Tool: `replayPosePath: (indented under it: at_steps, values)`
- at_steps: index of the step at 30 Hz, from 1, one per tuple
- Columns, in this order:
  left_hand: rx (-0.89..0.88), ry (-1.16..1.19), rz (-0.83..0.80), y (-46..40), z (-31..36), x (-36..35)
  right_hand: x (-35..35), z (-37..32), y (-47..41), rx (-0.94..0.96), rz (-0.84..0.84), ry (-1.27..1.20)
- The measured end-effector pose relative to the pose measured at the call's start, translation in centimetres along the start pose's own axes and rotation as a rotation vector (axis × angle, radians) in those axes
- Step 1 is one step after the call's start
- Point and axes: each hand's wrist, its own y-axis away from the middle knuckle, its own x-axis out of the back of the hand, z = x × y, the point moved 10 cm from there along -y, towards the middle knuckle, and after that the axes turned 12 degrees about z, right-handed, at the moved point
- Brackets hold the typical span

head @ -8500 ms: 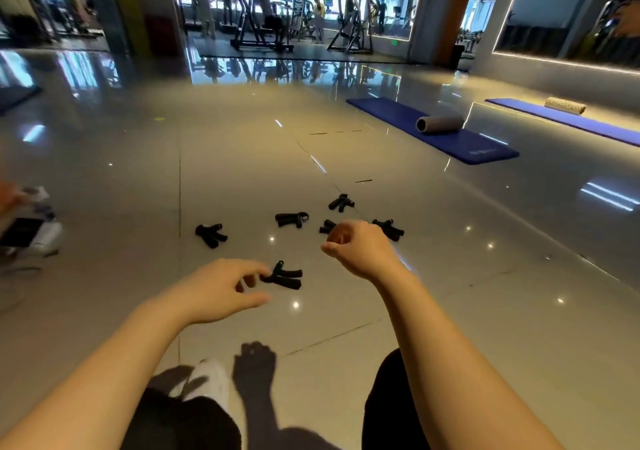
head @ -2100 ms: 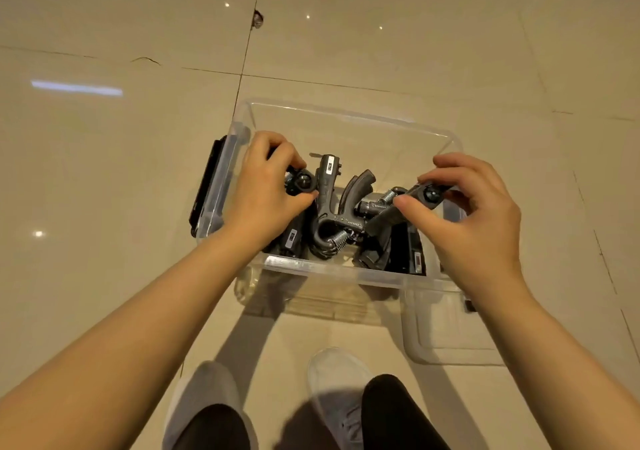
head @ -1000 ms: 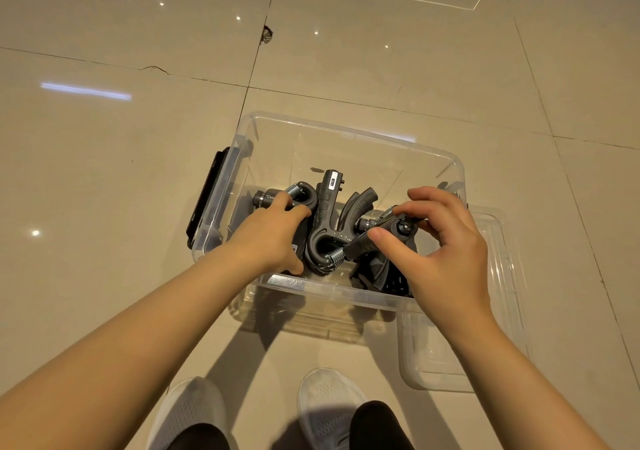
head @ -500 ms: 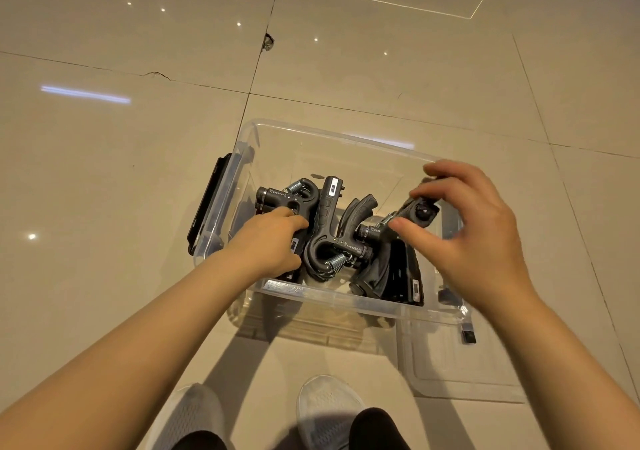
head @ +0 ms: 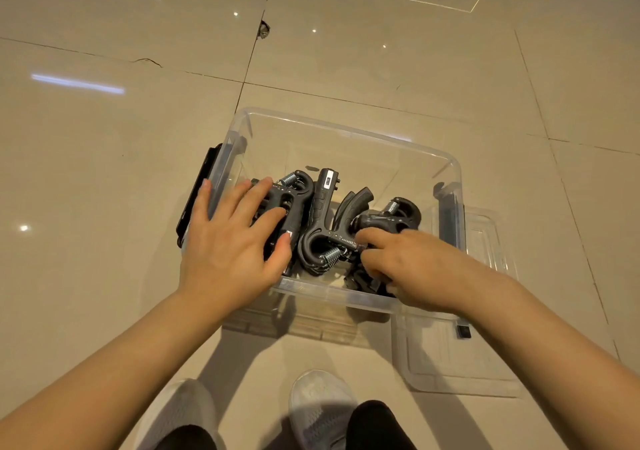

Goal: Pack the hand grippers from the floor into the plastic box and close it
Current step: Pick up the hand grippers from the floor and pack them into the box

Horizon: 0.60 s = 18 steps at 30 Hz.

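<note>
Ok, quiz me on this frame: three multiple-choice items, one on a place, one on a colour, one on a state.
1. Where is the lid?
A. on the box
B. on the floor, right of the box
C. in the left hand

2. What colour are the grippers?
A. black
B. red
C. white

3. How is the left hand?
A. clenched
B. fingers straight, over a gripper
C. gripping the lid

Key: B, it lies beside the box; A, dark bodies, metal springs; B, the fingers are spread flat.
</note>
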Motion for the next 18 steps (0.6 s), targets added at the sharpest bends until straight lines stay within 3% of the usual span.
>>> replayPosePath:
  at_steps: [4,8,18]
  values:
    - [0.000,0.013,0.028,-0.1,0.1,0.2,-0.7,2.7,0.1,-0.194,-0.038,-0.235]
    - [0.001,0.020,0.048,-0.1,0.0,0.3,-2.7,3.3,0.2,-0.173,-0.118,-0.059]
    - [0.013,0.047,0.015,0.1,0.0,-0.2,-2.5,3.3,-0.2,-0.206,0.030,-0.050]
